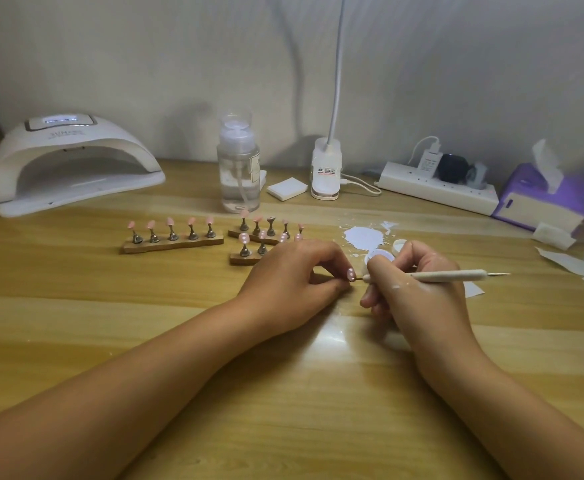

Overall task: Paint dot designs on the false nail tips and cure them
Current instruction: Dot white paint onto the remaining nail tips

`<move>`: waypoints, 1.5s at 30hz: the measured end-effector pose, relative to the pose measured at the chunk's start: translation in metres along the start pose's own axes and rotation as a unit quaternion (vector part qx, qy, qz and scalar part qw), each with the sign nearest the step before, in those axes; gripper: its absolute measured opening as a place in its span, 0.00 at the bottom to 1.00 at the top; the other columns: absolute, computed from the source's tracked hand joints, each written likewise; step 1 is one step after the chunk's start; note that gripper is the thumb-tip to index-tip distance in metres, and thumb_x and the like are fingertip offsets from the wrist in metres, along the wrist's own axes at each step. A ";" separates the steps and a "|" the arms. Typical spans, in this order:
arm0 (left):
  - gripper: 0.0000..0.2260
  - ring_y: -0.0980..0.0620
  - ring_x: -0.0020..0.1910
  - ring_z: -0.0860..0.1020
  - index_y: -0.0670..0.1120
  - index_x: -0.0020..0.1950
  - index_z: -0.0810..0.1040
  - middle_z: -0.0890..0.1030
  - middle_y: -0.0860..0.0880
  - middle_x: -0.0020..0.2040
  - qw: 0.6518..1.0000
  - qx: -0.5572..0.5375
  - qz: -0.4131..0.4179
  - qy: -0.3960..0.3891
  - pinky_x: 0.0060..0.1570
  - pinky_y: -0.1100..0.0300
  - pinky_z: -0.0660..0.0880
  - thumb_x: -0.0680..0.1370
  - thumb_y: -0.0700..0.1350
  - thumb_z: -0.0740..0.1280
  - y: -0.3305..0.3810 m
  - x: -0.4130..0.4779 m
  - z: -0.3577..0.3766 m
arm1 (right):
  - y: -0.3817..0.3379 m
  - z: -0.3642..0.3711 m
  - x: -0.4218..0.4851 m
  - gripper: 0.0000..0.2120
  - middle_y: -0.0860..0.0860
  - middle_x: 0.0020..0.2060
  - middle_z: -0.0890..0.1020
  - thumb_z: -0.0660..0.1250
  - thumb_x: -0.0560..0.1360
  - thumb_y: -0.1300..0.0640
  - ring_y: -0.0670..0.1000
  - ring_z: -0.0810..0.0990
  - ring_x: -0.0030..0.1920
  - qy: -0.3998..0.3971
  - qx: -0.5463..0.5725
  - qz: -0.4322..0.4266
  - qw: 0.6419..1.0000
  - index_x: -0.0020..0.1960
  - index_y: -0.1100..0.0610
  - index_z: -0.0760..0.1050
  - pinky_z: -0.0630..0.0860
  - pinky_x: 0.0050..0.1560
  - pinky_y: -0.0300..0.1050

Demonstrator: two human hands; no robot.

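Three narrow wooden holder strips (173,244) carrying pink false nail tips on small metal stands are set on the wood-grain bench (283,393), at about 11 to 12 o'clock from the hands. White dots are visible on the tips of the nearest strip (244,238). The five tips on the left strip (170,221) appear plain, and the far strip cannot be judged. One loose pink nail tip (351,273), already bearing white dots, is being worked, so the dotting is judged roughly midway. No strip is seen inside the white dome-shaped curing lamp (72,164) at 10 o'clock, so curing is judged still to be done.

The left hand (294,271) is curled knuckles-up, with the nail tip pinched at its fingertips. The right hand (418,282) is wrapped round a slim white dotting pen (450,276), whose point is held just beside the tip. A small round white paint pot (382,259) is partly hidden just behind, at 12 o'clock.
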State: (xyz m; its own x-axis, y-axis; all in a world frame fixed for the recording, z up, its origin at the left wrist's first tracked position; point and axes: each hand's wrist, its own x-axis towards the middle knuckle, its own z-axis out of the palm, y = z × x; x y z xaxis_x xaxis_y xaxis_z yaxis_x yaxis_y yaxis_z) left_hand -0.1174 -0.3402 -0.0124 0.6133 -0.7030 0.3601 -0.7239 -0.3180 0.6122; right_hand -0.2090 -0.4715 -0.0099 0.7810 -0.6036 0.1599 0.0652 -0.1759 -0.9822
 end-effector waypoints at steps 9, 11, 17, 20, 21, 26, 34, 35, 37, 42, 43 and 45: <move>0.04 0.74 0.34 0.72 0.52 0.45 0.82 0.84 0.58 0.44 1.000 -0.001 0.001 0.003 0.35 0.77 0.63 0.74 0.42 0.73 0.000 0.000 0.000 | 0.002 0.001 0.001 0.10 0.58 0.25 0.81 0.67 0.63 0.54 0.48 0.74 0.22 -0.008 -0.009 0.004 1.000 0.34 0.56 0.65 0.69 0.27 0.40; 0.04 0.75 0.34 0.72 0.52 0.45 0.82 0.84 0.58 0.44 1.000 -0.004 0.001 0.003 0.36 0.77 0.64 0.74 0.42 0.73 0.000 0.000 0.001 | 0.002 0.000 0.001 0.10 0.58 0.25 0.81 0.66 0.63 0.54 0.48 0.74 0.22 -0.010 -0.007 0.003 1.000 0.34 0.56 0.65 0.69 0.26 0.39; 0.04 0.75 0.34 0.72 0.52 0.45 0.83 0.84 0.58 0.43 1.000 -0.006 0.004 0.004 0.35 0.77 0.63 0.74 0.42 0.73 0.000 0.000 0.001 | 0.003 0.000 0.001 0.10 0.58 0.25 0.81 0.67 0.64 0.55 0.47 0.75 0.22 -0.005 0.000 -0.003 1.000 0.34 0.55 0.65 0.70 0.24 0.36; 0.04 0.75 0.34 0.72 0.52 0.45 0.82 0.84 0.58 0.44 1.000 -0.007 0.002 0.003 0.35 0.78 0.63 0.74 0.42 0.73 -0.001 0.000 0.001 | 0.003 0.000 0.001 0.10 0.58 0.25 0.81 0.67 0.64 0.55 0.48 0.75 0.22 -0.011 -0.004 -0.005 1.000 0.34 0.55 0.66 0.70 0.25 0.37; 0.04 0.75 0.34 0.72 0.52 0.45 0.82 0.84 0.58 0.44 1.000 -0.006 0.002 0.004 0.35 0.78 0.63 0.74 0.42 0.73 -0.001 0.000 0.001 | 0.003 0.000 0.001 0.10 0.58 0.25 0.81 0.67 0.64 0.55 0.48 0.75 0.22 -0.012 -0.003 -0.004 1.000 0.34 0.56 0.66 0.70 0.25 0.36; 0.04 0.75 0.34 0.72 0.53 0.45 0.82 0.84 0.58 0.44 1.000 -0.001 0.002 0.002 0.35 0.77 0.63 0.74 0.43 0.73 -0.001 0.000 0.001 | 0.002 0.000 0.001 0.10 0.58 0.25 0.81 0.67 0.65 0.55 0.48 0.75 0.22 -0.008 0.005 -0.007 1.000 0.34 0.56 0.66 0.70 0.25 0.36; 0.04 0.75 0.34 0.72 0.52 0.45 0.82 0.83 0.58 0.44 1.000 -0.002 0.007 0.001 0.35 0.77 0.63 0.74 0.43 0.73 -0.001 0.000 0.000 | 0.003 -0.002 0.000 0.12 0.57 0.25 0.81 0.68 0.71 0.62 0.48 0.74 0.23 -0.006 0.006 -0.009 1.000 0.34 0.56 0.66 0.70 0.27 0.37; 0.04 0.75 0.35 0.72 0.52 0.46 0.82 0.84 0.58 0.44 1.000 0.000 0.007 0.000 0.35 0.77 0.63 0.74 0.43 0.73 -0.001 0.000 0.000 | 0.001 -0.002 0.000 0.13 0.57 0.24 0.80 0.68 0.71 0.62 0.48 0.73 0.22 0.000 0.010 -0.009 1.000 0.34 0.56 0.66 0.69 0.26 0.36; 0.04 0.74 0.35 0.72 0.53 0.45 0.82 0.84 0.58 0.44 1.000 0.002 0.009 0.001 0.35 0.77 0.62 0.74 0.43 0.73 -0.001 0.000 0.000 | -0.001 -0.002 -0.001 0.13 0.55 0.23 0.79 0.68 0.72 0.63 0.47 0.72 0.21 0.022 0.037 -0.007 0.999 0.34 0.56 0.66 0.68 0.24 0.35; 0.07 0.69 0.31 0.72 0.57 0.44 0.81 0.79 0.67 0.37 1.000 -0.010 0.000 0.014 0.37 0.69 0.66 0.74 0.44 0.72 -0.003 -0.001 0.001 | -0.008 -0.003 -0.005 0.12 0.51 0.23 0.78 0.69 0.79 0.53 0.44 0.71 0.21 0.077 0.109 -0.057 0.989 0.42 0.56 0.69 0.68 0.23 0.34; 0.07 0.66 0.30 0.72 0.58 0.44 0.80 0.77 0.68 0.36 1.000 -0.018 -0.005 0.019 0.38 0.64 0.68 0.74 0.45 0.72 -0.003 -0.001 0.002 | -0.008 -0.003 -0.005 0.12 0.50 0.23 0.77 0.69 0.78 0.50 0.44 0.70 0.21 0.084 0.113 -0.065 0.988 0.44 0.55 0.70 0.67 0.23 0.34; 0.06 0.64 0.29 0.73 0.58 0.45 0.80 0.77 0.70 0.36 0.999 -0.036 -0.008 0.030 0.43 0.59 0.74 0.75 0.45 0.72 -0.003 -0.002 0.002 | -0.009 -0.004 -0.004 0.11 0.49 0.23 0.76 0.70 0.77 0.48 0.44 0.71 0.23 0.091 0.101 -0.085 0.987 0.44 0.55 0.73 0.68 0.24 0.34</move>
State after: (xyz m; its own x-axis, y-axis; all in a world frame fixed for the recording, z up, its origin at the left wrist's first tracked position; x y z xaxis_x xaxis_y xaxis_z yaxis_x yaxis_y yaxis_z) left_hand -0.1169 -0.3393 -0.0162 0.6439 -0.6586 0.3894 -0.6907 -0.2814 0.6662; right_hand -0.2155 -0.4710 -0.0017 0.6246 -0.7115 0.3218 0.3232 -0.1396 -0.9360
